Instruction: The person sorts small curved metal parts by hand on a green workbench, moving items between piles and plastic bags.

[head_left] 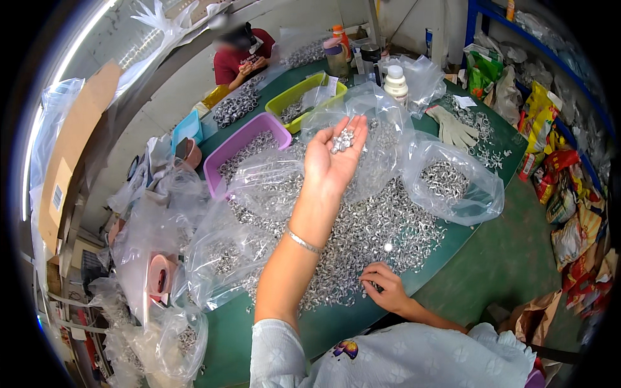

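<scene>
In the raised left hand (333, 161), palm up and fingers unclosed, small silvery parts (343, 141) are cradled. The right hand (387, 292) is curled at the near edge of a metal heap (362, 236); whether anything is gripped cannot be told. Beyond, a purple bin (211, 171) is seen.

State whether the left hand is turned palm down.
No, the left hand is palm up, with small shiny metal pieces resting on it.

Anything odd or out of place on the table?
Yes: a small white round object on the silvery metal pieces, unlike everything around it; can't tell what. Also a glove lying among loose pieces, upper right.
</scene>
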A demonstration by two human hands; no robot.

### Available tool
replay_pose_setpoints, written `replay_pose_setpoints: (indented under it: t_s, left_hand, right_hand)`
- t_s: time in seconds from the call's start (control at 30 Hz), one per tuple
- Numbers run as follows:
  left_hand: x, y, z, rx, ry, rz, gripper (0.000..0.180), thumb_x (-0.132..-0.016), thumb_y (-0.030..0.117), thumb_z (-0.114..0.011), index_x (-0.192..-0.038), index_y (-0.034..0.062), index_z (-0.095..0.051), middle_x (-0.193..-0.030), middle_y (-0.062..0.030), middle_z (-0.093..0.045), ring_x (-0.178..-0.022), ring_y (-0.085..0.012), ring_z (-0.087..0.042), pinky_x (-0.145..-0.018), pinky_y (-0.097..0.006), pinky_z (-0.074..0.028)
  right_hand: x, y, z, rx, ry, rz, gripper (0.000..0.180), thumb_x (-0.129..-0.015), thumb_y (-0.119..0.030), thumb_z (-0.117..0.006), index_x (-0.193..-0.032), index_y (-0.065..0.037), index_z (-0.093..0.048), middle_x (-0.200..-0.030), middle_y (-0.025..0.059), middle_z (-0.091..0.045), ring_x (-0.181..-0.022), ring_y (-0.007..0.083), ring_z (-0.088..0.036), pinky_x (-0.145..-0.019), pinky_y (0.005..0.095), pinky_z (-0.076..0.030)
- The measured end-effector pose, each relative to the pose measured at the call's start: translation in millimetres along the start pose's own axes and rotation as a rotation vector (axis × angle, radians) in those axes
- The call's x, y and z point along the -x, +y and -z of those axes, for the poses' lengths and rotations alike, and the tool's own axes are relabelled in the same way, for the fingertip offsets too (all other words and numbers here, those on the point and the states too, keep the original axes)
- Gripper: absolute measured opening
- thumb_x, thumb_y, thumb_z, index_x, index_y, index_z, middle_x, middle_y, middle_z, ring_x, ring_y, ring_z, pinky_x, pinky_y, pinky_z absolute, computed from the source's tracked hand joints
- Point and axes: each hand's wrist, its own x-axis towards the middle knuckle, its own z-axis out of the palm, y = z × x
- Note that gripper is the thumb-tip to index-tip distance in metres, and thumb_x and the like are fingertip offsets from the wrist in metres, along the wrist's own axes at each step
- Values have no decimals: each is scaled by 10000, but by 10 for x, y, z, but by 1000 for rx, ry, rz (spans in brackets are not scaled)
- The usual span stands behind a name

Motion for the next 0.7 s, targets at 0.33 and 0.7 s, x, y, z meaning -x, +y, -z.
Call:
replay_pose_setpoints:
  t_s: [0.33,0.7]
  left_hand:
    - [209,126,600,-166,314,-78,356,-984,52,-303,-1257,-175,-276,-1285,-331,-372,-1256,-465,-382,-1087,-571,-375]
    - [-580,-115,391,-450,76,-68,587,-989,250,-413,-1451,-47,-205,-1506,-279,-178,-1390,-426,-213,-1161,-510,-162]
  right_hand:
    - [32,61,-26,-55,10,-53,167,-744,67,-683,-904,22,-674,-922,122,-627,-880,265,-617,-782,346,-491]
    - [-50,-17,-11,-78,-29,-38,134,-739,74,-680,-865,33,-658,-825,127,-622,-781,276,-609,-715,347,-492]
